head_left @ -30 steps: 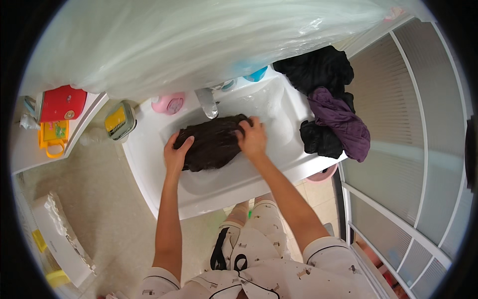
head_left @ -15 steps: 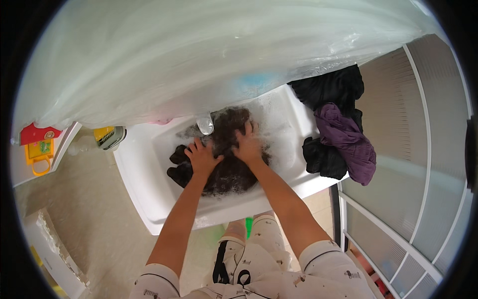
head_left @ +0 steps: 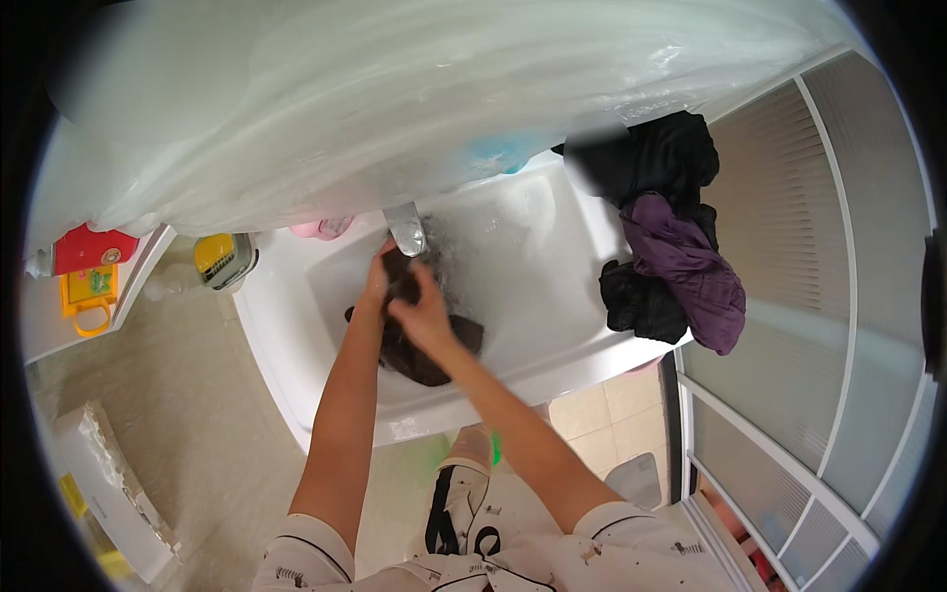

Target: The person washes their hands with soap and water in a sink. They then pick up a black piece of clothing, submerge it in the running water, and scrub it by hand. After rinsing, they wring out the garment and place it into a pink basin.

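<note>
A dark wet garment [head_left: 422,347] is bunched in the white sink [head_left: 552,296], its top raised toward the metal tap [head_left: 405,229]. My left hand [head_left: 377,284] grips the upper end of the cloth just below the tap. My right hand [head_left: 426,314] is clamped on the cloth beside it, the two hands close together. Water splashes around the tap. The lower part of the garment lies in the basin under my forearms.
Black clothes [head_left: 651,158] and a purple garment [head_left: 691,276] hang over the sink's right rim. A yellow brush [head_left: 223,259] and a pink object [head_left: 322,228] sit at the left rim. A red container [head_left: 87,249] stands on a shelf at the left. A white sheet [head_left: 395,99] covers the back.
Both hands have gathered the garment from lying flat in the basin and lifted it up under the tap; the hands came together. The view has shifted left.
</note>
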The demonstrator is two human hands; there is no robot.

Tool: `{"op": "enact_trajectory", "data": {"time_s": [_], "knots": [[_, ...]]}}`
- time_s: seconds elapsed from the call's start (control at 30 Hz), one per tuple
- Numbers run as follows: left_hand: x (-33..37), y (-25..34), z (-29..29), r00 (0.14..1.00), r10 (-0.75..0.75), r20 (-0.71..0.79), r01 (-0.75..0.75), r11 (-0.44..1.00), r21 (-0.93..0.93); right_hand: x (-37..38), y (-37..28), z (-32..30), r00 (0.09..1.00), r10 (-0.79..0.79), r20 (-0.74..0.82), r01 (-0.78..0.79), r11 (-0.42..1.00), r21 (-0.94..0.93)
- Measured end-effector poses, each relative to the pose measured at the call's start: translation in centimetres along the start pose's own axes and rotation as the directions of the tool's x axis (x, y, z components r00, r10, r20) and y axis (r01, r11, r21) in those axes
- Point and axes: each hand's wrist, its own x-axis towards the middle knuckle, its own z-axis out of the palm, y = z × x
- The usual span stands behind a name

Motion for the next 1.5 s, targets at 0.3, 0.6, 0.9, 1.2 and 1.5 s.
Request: {"op": "enact_trajectory", "data": {"time_s": [0.3,0.6,0.9,1.2,1.5], "knots": [[-6.0,-3.0,5.4,0.978,0.194,-0.079,-0.207,0.948,-0.241,3.5,-3.1,-2.3,0.965,-0.25,-0.074,0.143,0.745,-0.652],[-11.7,-10.0,0.7,0.644,0.523,-0.559,-0.181,0.814,0.553,5.0,0.5,-13.2,0.972,-0.234,0.0,0.103,0.429,-0.897],[-6.8,-7.6,-5.9,0.632,0.659,-0.407,-0.496,0.748,0.441,7.1,0.3,-15.2,0.999,0.048,0.026,0.012,0.268,-0.963],[-12.9,-11.3,5.1,0.849,-0.025,-0.528,-0.115,0.966,-0.231,4.7,2.8,-14.8,0.99,-0.095,-0.102,-0.041,0.502,-0.864],[-6.0,-13.5,3.3,0.94,0.301,0.158,-0.046,0.572,-0.819,-7.6,-5.8,-5.9,0.927,-0.263,0.268,0.37,0.766,-0.526]]}}
